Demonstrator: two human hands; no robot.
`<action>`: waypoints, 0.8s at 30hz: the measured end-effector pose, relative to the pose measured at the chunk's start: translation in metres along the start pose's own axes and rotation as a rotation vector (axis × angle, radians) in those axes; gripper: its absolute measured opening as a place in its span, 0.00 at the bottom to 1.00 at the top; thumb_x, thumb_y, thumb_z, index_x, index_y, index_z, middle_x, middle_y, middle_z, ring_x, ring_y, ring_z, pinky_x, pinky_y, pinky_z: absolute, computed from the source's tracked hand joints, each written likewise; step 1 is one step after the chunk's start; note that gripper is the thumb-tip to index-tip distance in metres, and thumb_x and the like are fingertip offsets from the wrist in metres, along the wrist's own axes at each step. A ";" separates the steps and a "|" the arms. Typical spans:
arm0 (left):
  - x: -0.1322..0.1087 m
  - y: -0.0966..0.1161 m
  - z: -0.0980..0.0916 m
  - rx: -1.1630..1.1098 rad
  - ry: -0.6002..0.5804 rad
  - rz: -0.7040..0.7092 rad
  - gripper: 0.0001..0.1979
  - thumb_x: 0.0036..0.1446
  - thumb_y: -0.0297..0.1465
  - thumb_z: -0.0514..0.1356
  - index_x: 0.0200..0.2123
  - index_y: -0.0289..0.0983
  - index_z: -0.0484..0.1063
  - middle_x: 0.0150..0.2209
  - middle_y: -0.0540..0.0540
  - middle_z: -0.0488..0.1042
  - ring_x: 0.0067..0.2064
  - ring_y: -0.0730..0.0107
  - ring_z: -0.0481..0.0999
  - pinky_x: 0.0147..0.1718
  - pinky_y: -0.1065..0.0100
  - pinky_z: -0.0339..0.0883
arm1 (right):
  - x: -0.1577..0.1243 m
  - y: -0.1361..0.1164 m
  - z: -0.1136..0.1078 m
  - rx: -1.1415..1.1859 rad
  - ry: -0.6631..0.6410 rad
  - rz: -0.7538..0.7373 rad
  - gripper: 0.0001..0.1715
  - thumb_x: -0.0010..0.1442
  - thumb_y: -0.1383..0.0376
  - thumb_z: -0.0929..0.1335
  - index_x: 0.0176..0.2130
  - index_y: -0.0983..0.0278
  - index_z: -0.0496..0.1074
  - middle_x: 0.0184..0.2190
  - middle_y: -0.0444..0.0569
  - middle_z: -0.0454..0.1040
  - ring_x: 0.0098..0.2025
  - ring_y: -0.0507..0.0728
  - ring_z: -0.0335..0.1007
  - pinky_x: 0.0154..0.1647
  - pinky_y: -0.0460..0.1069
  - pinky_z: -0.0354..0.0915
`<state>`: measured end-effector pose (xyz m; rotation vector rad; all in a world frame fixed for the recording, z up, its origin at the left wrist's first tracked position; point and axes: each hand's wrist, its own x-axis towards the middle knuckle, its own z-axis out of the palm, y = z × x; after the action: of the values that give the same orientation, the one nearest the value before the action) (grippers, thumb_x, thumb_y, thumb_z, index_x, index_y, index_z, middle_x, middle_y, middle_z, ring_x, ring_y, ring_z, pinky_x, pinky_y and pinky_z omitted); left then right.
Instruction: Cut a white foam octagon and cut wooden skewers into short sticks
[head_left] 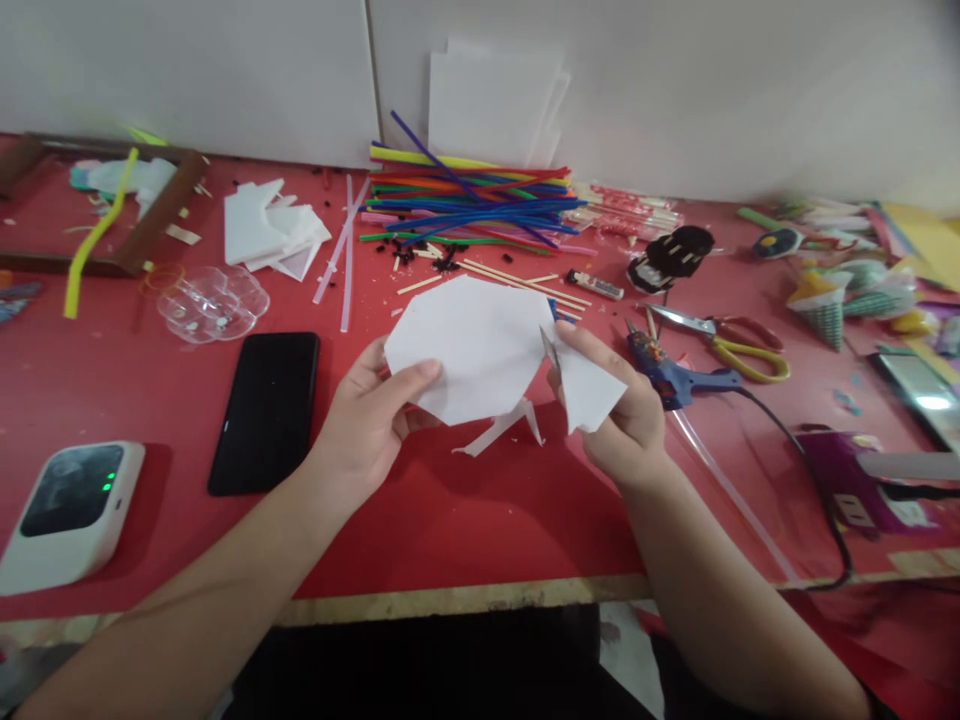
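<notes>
A white sheet of paper or thin card, with several straight cut edges, is held up above the red table. My left hand pinches its lower left edge, thumb on top and fingers underneath. Closed around a pair of scissors, my right hand is at the sheet's right edge. Only a metal blade of the scissors shows clearly; the handles are mostly hidden. A white triangular piece lies against my right fingers, and I cannot tell whether it is still joined to the sheet. Below the sheet rests a thin white paper strip.
Colourful pipe cleaners lie at the back, near white scraps. A black phone and a white device are on the left. On the right are a blue glue gun, its cord, and red-and-yellow-handled pliers or scissors.
</notes>
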<state>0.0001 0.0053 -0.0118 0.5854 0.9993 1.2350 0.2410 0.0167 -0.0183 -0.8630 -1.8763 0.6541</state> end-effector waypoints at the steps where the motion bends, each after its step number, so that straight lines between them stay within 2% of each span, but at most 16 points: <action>1: 0.001 0.000 0.000 -0.010 0.016 0.032 0.20 0.51 0.34 0.73 0.47 0.41 0.74 0.45 0.46 0.81 0.42 0.59 0.83 0.29 0.69 0.78 | 0.001 -0.001 0.000 0.001 -0.018 -0.019 0.29 0.68 0.64 0.65 0.67 0.51 0.66 0.46 0.49 0.81 0.32 0.55 0.74 0.34 0.54 0.72; 5: 0.003 0.006 -0.001 -0.074 0.108 0.162 0.19 0.56 0.34 0.68 0.51 0.44 0.73 0.52 0.47 0.79 0.54 0.54 0.79 0.38 0.64 0.79 | 0.002 -0.005 -0.005 -0.042 -0.017 -0.031 0.31 0.67 0.66 0.64 0.68 0.53 0.65 0.42 0.49 0.81 0.31 0.55 0.73 0.32 0.52 0.71; 7: 0.003 0.011 -0.002 -0.092 0.167 0.215 0.20 0.56 0.34 0.68 0.52 0.47 0.72 0.54 0.48 0.78 0.57 0.51 0.76 0.41 0.61 0.79 | 0.003 -0.006 -0.008 -0.155 -0.050 -0.032 0.34 0.66 0.68 0.63 0.69 0.53 0.63 0.42 0.49 0.80 0.30 0.55 0.73 0.32 0.51 0.69; 9: 0.002 0.015 -0.002 -0.100 0.201 0.256 0.22 0.55 0.34 0.69 0.53 0.49 0.71 0.56 0.49 0.77 0.59 0.50 0.75 0.42 0.60 0.79 | 0.005 -0.006 -0.011 -0.345 -0.155 -0.017 0.37 0.64 0.70 0.64 0.69 0.52 0.63 0.41 0.49 0.79 0.32 0.55 0.73 0.31 0.50 0.67; 12: 0.001 0.016 -0.003 -0.115 0.231 0.271 0.25 0.54 0.31 0.69 0.55 0.50 0.70 0.58 0.48 0.75 0.57 0.52 0.76 0.38 0.64 0.79 | 0.007 -0.007 -0.010 -0.666 -0.383 0.068 0.38 0.61 0.71 0.64 0.68 0.51 0.65 0.36 0.47 0.78 0.32 0.55 0.73 0.28 0.48 0.62; 16: 0.003 0.013 -0.001 -0.114 0.218 0.226 0.26 0.54 0.29 0.68 0.56 0.48 0.70 0.58 0.45 0.75 0.54 0.55 0.78 0.35 0.66 0.79 | 0.007 -0.010 -0.004 -0.880 -0.586 0.124 0.38 0.63 0.70 0.63 0.68 0.44 0.64 0.35 0.45 0.77 0.32 0.53 0.72 0.23 0.45 0.51; 21: 0.005 0.008 0.000 -0.117 0.200 0.199 0.25 0.52 0.29 0.69 0.54 0.45 0.71 0.57 0.43 0.76 0.52 0.54 0.80 0.38 0.62 0.81 | 0.007 -0.013 0.000 -0.970 -0.617 0.063 0.34 0.68 0.68 0.62 0.68 0.43 0.62 0.31 0.45 0.73 0.28 0.52 0.68 0.21 0.44 0.46; 24: 0.005 0.006 -0.001 -0.127 0.191 0.206 0.25 0.52 0.29 0.70 0.53 0.45 0.72 0.56 0.44 0.76 0.53 0.53 0.80 0.41 0.59 0.81 | 0.006 -0.011 0.002 -0.989 -0.580 0.054 0.31 0.71 0.65 0.60 0.68 0.44 0.63 0.31 0.45 0.72 0.27 0.52 0.68 0.21 0.45 0.48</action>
<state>-0.0042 0.0114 -0.0087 0.4865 1.0285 1.5475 0.2344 0.0150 -0.0075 -1.4376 -2.7652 -0.0790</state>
